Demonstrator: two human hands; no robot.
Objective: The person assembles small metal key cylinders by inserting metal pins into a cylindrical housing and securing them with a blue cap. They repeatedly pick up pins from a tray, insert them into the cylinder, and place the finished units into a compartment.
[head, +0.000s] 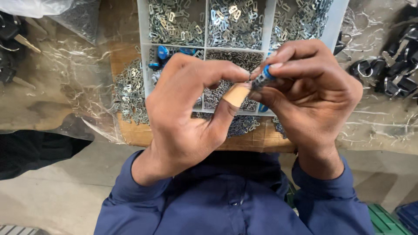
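Note:
My right hand (311, 95) pinches a small blue-and-metal cylinder (263, 78) between thumb and fingers. My left hand (187, 111) meets it at the cylinder's tip, thumb and forefinger closed together there; the thumb carries a tan plaster. Whether a tiny metal piece sits between those fingertips is hidden. Both hands hover over a white compartment tray (142, 52) filled with several small flat metal pieces (176, 21). One compartment holds a few blue cylinders (162, 54).
Loose metal pieces (128, 93) lie spilled beside the tray on a brown board (135, 132) under clear plastic sheet. Black parts with metal rings (394, 69) pile at the right; black keys (13, 39) lie at the left. Green and blue crates (392, 219) stand at the lower right.

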